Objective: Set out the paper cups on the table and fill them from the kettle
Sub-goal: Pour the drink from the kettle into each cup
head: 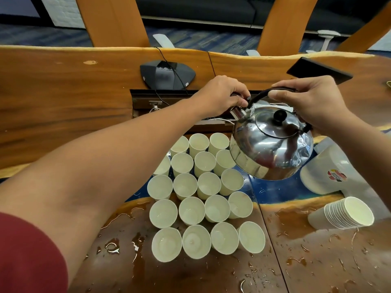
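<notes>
Gripping the kettle [273, 144] handle in my right hand [311, 104], left hand [222, 96] pinching what looks like the spout cap; spout points left, over the cups [203, 187] nearest the table's far edge.

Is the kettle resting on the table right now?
No: the kettle hangs above the cups, with the right hand on its handle and the left hand at its spout.

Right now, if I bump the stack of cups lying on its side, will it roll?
Probably: the stack of cups lies on its round side. Being tapered, it would likely curve. The wet table may let it slide too.
</notes>
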`<state>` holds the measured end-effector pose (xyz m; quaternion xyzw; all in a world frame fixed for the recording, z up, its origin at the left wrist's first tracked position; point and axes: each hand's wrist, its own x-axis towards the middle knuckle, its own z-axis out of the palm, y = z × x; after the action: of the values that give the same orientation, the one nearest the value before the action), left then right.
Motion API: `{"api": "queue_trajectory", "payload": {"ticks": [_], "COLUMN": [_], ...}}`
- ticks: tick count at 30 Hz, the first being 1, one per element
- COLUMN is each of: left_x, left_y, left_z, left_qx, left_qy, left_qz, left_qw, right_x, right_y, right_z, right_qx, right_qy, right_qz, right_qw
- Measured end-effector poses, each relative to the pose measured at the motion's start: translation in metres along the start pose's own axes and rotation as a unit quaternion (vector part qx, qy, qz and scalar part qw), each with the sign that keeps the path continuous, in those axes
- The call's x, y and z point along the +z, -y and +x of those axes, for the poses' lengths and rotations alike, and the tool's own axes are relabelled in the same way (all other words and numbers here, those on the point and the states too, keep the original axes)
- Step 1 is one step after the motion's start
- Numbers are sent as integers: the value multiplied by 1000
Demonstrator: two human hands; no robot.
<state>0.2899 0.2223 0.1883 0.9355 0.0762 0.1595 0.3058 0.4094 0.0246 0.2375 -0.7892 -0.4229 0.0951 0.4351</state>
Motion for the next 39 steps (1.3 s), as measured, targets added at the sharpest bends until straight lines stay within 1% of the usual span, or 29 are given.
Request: {"api": "queue_trajectory", "payload": {"ticks": [8, 16, 39], "left_x": [14, 26, 38], "left_y": [-5, -3, -4], "left_z": [6, 6, 9], "left_qx": [-6, -18, -35], "left_qy": [18, 30, 41], "left_qz": [-18, -28, -50], "left_qw": [1000, 999, 997], "right_x": [-3, -3, -7], "right_y": [-9, -13, -24], "right_z": [-4, -6, -5], "right_qx": [14, 35, 36], "right_qy": [-8, -2, 3], "right_qz": [7, -14, -48], "right_qw": [1000, 999, 998]}}
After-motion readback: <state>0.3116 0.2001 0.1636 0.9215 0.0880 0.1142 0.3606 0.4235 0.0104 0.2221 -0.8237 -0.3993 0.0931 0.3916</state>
